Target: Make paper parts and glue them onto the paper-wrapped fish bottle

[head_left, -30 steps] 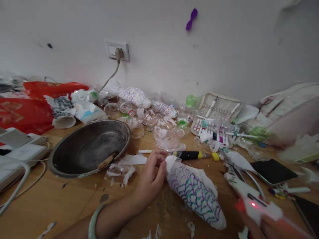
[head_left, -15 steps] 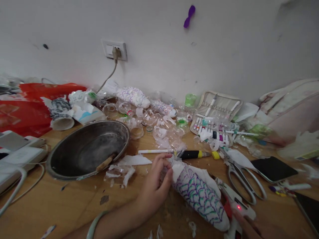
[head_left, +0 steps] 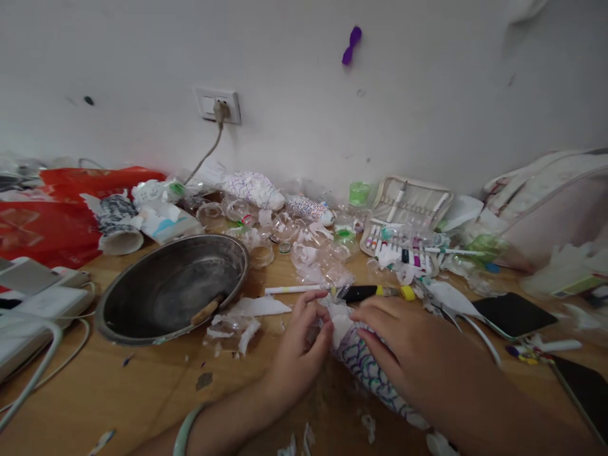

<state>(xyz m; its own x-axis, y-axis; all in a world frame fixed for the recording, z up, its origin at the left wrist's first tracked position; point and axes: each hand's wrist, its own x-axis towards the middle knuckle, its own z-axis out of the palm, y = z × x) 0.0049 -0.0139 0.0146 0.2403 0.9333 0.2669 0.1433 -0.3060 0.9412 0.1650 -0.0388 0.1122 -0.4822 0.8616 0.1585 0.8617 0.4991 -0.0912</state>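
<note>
A paper-covered fish [head_left: 373, 369], white with purple and green scales drawn on it, lies slanted on the wooden table in front of me. My left hand [head_left: 304, 339] is closed at its far end, fingers curled against the white wrapping [head_left: 338, 320] there. From the right, my right hand [head_left: 413, 345] reaches over the body, with fingertips and thumb on the same end. Much of the fish's right side is hidden beneath that hand. Just beyond my fingers lies a black and yellow utility knife [head_left: 363, 293], beside a white pen [head_left: 292, 289].
Left stands a metal basin [head_left: 118, 278] with a brown stick on its rim. Scissors [head_left: 479, 335] and a dark phone [head_left: 515, 315] lie right. Behind are cut plastic bottle pieces [head_left: 327, 269], two more scaled fish [head_left: 254, 189], and an open pen case [head_left: 413, 190].
My right hand has left the white device with the red light and come over the fish to its far end. My left hand stays at that end. The view has shifted slightly.
</note>
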